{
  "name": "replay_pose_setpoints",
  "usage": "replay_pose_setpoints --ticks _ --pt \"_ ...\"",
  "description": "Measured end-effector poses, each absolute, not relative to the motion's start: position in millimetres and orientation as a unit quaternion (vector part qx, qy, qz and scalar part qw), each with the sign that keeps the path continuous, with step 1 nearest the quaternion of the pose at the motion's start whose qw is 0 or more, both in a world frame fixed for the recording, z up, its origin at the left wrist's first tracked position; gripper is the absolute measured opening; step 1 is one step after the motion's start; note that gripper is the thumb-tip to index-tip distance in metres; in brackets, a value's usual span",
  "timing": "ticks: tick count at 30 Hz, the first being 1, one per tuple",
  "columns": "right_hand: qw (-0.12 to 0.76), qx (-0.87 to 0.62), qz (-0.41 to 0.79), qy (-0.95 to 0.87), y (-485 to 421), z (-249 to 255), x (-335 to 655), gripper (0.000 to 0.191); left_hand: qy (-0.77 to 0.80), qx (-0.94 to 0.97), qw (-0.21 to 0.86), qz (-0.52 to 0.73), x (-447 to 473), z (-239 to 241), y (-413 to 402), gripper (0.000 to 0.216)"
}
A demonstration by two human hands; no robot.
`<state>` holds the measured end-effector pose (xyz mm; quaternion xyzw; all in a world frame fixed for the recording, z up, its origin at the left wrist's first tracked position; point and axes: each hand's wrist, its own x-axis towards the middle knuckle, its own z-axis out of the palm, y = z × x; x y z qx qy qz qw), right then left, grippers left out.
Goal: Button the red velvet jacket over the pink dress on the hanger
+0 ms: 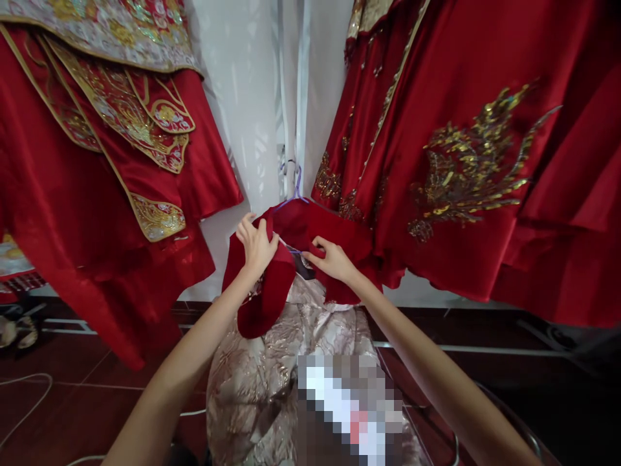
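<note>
Floor: dark red tiles (87, 414) with pale joints, a white cable (48, 382) looping over them at the lower left.
Backdrop: a white wall (233, 97), with pale vertical strips (303, 77) running down its middle.
Left side: a red satin gown (92, 223) with gold-edged embroidered panels; a pair of shoes (28, 335) sits near the picture's left edge.
Right side: a red satin skirt (451, 259) bearing a gold sequined motif (478, 162).
Lower rail: a light metal bar (485, 350) crosses low on the right, beneath the skirt's hem.
Velvet jacket: red, centred between the two satin pieces, on a purple hanger (297, 188); its body (339, 230) lies over the top of a champagne brocade dress (257, 388), partly hidden by a pixelated patch.
Jacket edges: the front is parted, showing lining at the neck; the left flap hangs lower, its bottom rounded.
Left hand: (257, 246) grasping the left front near the collar.
Right hand: (334, 260) pinching the right front edge between thumb and fingers.
Room about the hands: a wall strip separates the jacket from the left gown; on the right, jacket and skirt nearly meet, leaving less space.
</note>
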<state>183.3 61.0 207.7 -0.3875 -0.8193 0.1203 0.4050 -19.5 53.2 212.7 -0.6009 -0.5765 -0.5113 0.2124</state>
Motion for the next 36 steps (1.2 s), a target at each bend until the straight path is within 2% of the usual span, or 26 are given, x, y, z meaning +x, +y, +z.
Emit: replay_pose_setpoints --ticks 2,7,11,14,18,23,27,33,36 --pt "0.413 -0.359 0.173 -0.819 60.5 201.7 200.0 0.025 -0.575 -0.609 0.185 -0.515 -19.2 208.4 39.0 0.020" --pt "0.431 -0.312 0.359 -0.767 62.9 178.3 207.1 0.024 -0.536 -0.655 0.034 -0.532 -4.6 196.4 27.2 0.022" --pt "0.517 -0.295 0.371 -0.713 80.7 166.2 181.0 0.017 -0.435 -0.776 -0.033 -0.455 17.7 189.2 38.3 0.025" --pt "0.560 -0.300 0.384 -0.670 92.6 165.9 164.2 0.017 -0.410 -0.790 -0.057 -0.453 25.7 181.6 44.8 0.029" --pt "0.589 -0.309 0.439 -0.604 87.6 169.8 161.7 0.025 -0.396 -0.727 -0.084 -0.555 31.0 165.6 37.6 0.032" --pt "0.509 -0.213 0.579 -0.600 62.7 161.2 172.2 0.037 -0.348 -0.548 -0.180 -0.739 50.1 149.4 13.5 0.040" --pt "0.531 -0.208 0.551 -0.610 57.0 150.2 174.5 0.041 -0.358 -0.516 -0.247 -0.738 53.9 149.9 8.3 0.027" --pt "0.510 -0.253 0.499 -0.654 52.2 161.2 180.7 0.036 -0.412 -0.648 -0.149 -0.623 24.3 162.8 10.0 0.014" --pt "0.547 -0.255 0.455 -0.655 47.0 171.3 179.1 0.033 -0.425 -0.689 -0.118 -0.575 11.5 169.6 9.2 0.010"
